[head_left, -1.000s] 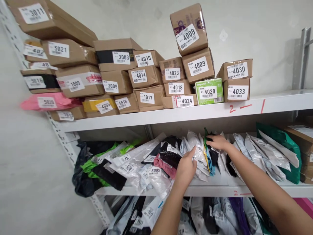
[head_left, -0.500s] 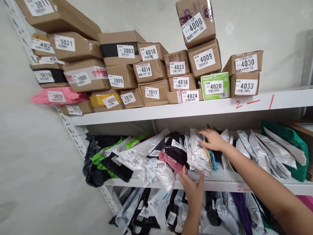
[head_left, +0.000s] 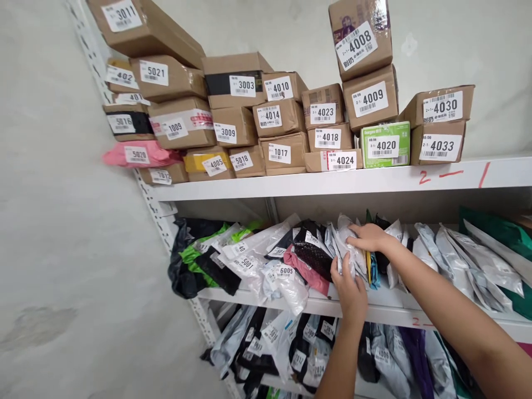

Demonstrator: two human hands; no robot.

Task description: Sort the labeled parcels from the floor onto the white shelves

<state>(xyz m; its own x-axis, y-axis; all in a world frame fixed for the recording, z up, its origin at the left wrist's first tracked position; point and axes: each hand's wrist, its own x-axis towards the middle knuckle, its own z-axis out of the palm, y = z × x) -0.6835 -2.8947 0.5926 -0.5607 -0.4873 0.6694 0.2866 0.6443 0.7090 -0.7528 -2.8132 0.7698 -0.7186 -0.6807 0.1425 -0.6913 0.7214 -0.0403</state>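
A row of soft mailer bags stands on edge on the middle shelf of a white rack. My right hand rests on top of a grey-white bag, fingers curled over its upper edge. Just below it, my left hand presses against the front of the same bunch of bags, fingers spread. Left of the hands lie a black mesh-patterned bag and a pink bag.
The top shelf carries stacked cardboard boxes with number labels, such as 4008 and 4033, plus a green box 4020. More labelled bags fill the bottom shelf. A bare wall stands at the left.
My left hand dropped below the shelf edge, then rose back against the bags. My right hand shifted left along the bag tops. The view has swung to the left.
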